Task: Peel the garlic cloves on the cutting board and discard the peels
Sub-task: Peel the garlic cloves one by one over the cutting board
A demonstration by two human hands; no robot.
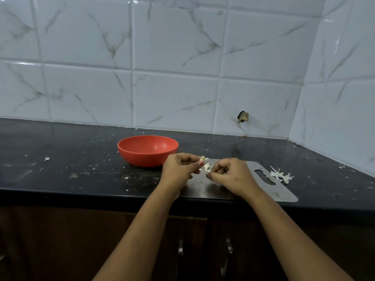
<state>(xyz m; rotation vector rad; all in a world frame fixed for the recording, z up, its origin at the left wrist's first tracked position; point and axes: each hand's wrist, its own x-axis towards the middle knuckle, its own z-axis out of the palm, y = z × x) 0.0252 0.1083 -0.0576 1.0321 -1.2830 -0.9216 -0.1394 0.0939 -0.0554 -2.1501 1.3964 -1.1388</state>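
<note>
L hand [180, 169] pinches garlic clove [203, 159] at my fingertips | peel bits [207, 167] btwn hands | R hand [231, 175] fingers curled, can't tell if holding anything

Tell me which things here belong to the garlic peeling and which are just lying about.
Part of the job: garlic clove pinched in left hand; right hand; steel cutting board; peel pile beside it; possibly red bowl.
Lying about: white scraps on countertop; cabinet handles.
</note>
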